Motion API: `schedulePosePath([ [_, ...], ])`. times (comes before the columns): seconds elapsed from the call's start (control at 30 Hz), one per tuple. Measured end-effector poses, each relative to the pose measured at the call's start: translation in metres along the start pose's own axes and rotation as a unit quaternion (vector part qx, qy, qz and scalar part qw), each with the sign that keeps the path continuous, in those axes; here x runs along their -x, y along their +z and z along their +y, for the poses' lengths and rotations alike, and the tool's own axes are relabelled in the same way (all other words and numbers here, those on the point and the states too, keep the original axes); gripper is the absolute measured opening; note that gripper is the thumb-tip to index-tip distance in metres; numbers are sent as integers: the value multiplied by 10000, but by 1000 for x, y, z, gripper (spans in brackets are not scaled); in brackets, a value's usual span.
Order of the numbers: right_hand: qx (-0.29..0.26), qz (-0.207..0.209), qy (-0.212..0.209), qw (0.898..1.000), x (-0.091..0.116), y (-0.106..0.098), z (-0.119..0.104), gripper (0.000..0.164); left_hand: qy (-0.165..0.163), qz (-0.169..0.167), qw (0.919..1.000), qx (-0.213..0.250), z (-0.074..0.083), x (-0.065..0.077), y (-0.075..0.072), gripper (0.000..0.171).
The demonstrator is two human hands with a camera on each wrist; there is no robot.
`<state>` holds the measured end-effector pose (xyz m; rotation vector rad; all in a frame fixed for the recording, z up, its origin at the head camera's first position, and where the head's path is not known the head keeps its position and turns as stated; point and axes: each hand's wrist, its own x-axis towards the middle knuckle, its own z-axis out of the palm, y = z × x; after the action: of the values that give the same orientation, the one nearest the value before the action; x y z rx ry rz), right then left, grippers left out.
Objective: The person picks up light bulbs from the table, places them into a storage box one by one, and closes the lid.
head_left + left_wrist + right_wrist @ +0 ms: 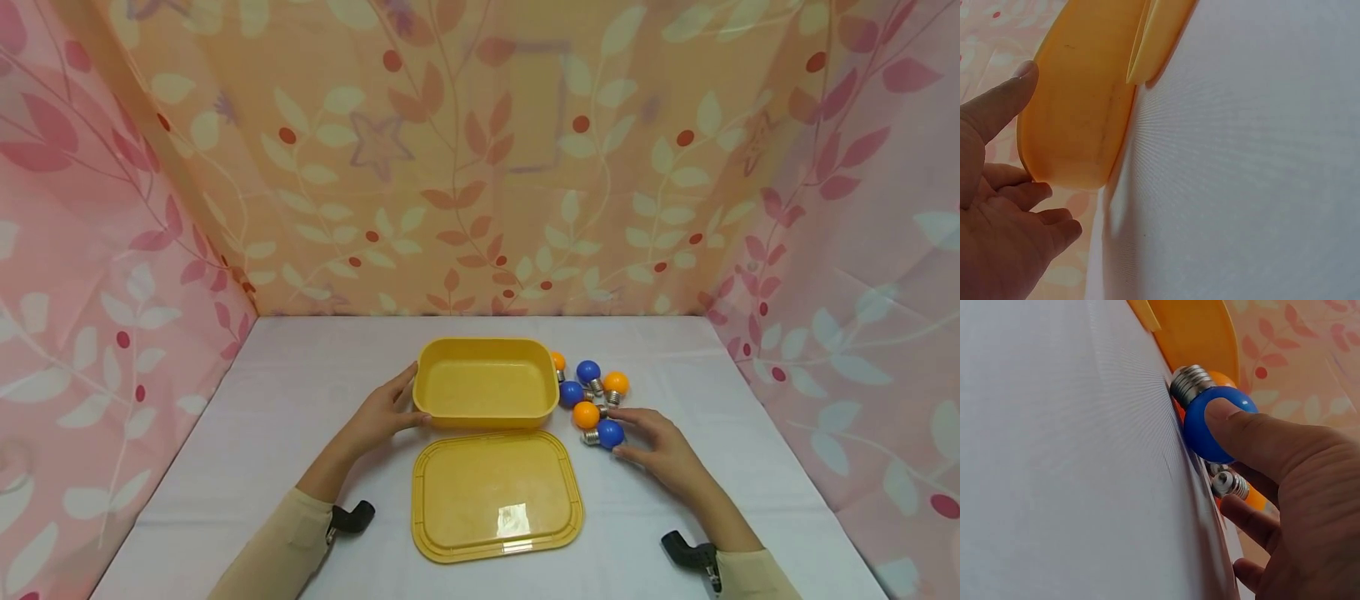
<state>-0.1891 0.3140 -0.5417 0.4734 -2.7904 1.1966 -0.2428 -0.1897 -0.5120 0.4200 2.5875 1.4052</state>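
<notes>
My left hand (386,408) holds the left end of a yellow plastic box (487,423), thumb at the near corner and fingers along the end wall. In the left wrist view, the thumb (1007,103) meets the box's rim. On the right, my right hand (663,450) has thumb and forefinger around a blue light bulb (611,433), which lies on the table. The right wrist view shows the thumb across this blue bulb (1210,434), its metal screw base pointing away; the forefinger is partly hidden. An orange bulb (587,415) lies just behind it.
Several more blue and orange bulbs (588,372) lie loosely clustered beside the box's right end. A yellow lid (495,500) lies flat in front of the box. White cloth covers the table (300,358); patterned curtains (465,167) enclose the back and sides.
</notes>
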Motion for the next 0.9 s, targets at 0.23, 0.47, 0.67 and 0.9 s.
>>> schedulePosePath([
  [0.23, 291, -8, 17, 9996, -1, 4, -2, 55, -36, 7, 9999, 122, 1, 1, 0, 113],
  [0.47, 15, -11, 508, 9987, 1, 0, -11, 54, -94, 15, 9998, 172, 2, 0, 0, 111],
  [0.67, 5, 36, 902, 9959, -4, -11, -22, 57, -67, -21, 9996, 290, 3, 0, 0, 110],
  [0.9, -63, 48, 397, 9992, -27, -25, -40, 55, -9, 11, 9991, 426, 2, 0, 0, 107],
])
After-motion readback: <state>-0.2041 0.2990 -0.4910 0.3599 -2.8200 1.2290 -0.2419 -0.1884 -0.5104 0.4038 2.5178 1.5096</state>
